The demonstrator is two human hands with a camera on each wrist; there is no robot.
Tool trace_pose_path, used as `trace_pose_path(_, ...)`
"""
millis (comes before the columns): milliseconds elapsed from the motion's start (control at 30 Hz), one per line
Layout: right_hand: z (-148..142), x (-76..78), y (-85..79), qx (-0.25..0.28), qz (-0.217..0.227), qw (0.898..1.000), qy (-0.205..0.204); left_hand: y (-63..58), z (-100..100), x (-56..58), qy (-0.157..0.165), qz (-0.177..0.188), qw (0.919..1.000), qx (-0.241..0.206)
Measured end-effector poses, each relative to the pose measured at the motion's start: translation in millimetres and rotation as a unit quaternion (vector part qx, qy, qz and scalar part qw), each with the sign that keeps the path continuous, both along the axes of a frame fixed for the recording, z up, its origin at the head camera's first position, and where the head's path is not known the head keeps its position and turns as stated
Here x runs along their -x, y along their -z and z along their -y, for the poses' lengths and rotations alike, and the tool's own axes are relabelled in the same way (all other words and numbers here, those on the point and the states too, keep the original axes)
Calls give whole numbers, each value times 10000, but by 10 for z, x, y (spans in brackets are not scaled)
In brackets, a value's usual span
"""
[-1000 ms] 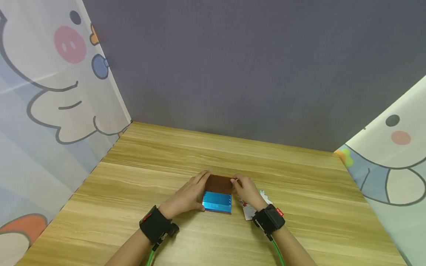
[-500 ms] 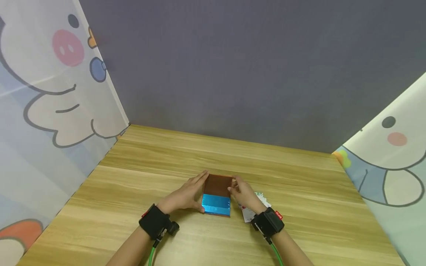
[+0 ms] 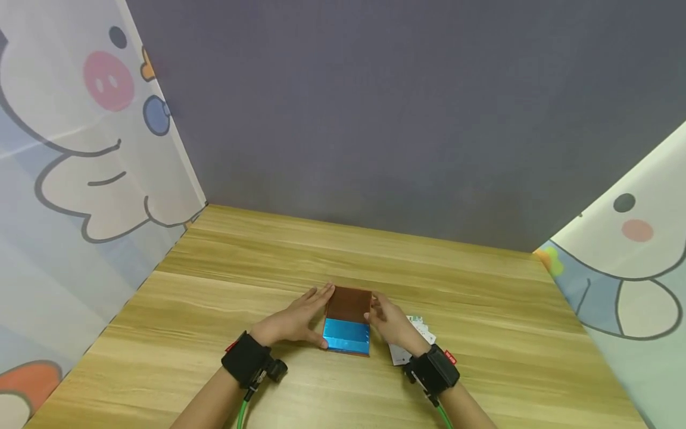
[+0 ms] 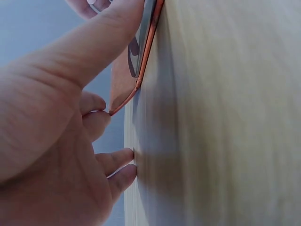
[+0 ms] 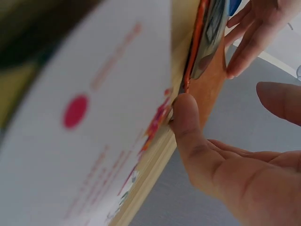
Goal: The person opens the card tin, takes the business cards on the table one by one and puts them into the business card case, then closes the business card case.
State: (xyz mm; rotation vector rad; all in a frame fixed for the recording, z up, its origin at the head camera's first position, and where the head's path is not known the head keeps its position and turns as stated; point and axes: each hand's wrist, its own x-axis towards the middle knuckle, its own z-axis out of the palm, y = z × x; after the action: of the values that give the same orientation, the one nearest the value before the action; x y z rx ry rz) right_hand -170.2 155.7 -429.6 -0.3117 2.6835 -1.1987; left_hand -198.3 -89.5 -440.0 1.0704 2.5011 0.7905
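A small brown bifold wallet (image 3: 349,302) lies unfolded on the table, a shiny blue panel (image 3: 346,336) covering its nearer half. My left hand (image 3: 295,319) spans the wallet's left edge with fingers stretched out. Its thumb rests at the near left corner; the fingertips reach the far left corner. In the left wrist view, two fingertips touch the tabletop beside the orange-brown edge (image 4: 146,54). My right hand (image 3: 393,322) is at the right edge, one finger (image 5: 186,110) against the wallet's side and the thumb apart from it. Under the right wrist are white printed cards (image 3: 399,356).
The wood-grain table (image 3: 257,250) extends around both hands, with a grey panel (image 3: 375,119) behind it. Cartoon-printed sheets (image 3: 69,196) stand at the left and right. A green cable (image 3: 242,413) runs from each wrist camera.
The brown far half has gone down flatter, away from me. My right fingers, which pinched its far right corner, have loosened and slid nearer along the edge. The left hand stays at the left edge.
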Motion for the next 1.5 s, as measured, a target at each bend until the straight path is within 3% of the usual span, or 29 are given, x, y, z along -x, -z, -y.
trace_pose_path(267, -27, -57, -30, -43, -31, 9997, -236, 21, -5, 1, -126, 202, 9997, 72)
trace_pose_path(500, -126, -133, -57, 78, -388, 9983, -438, 25, 1, 0, -339, 450, 9984, 68)
trace_pose_path(667, -258, -216, -61, -342, -931, 9950, -119, 44, 4, -10, -390, 461, 9981, 106)
trace_pose_path(833, -421, -315, -74, -853, -1051, 9907, 142, 37, -5, -17, -408, 479, 9979, 132)
trace_pose_path(1267, -706, -489, -50, -1601, -1233, 9780, -518, -18, -15, -27, -437, 334, 9981, 279)
trace_pose_path(1500, -725, -502, -31, -1881, -1334, 9719, -468, -24, -17, -25, -497, 335, 9976, 355)
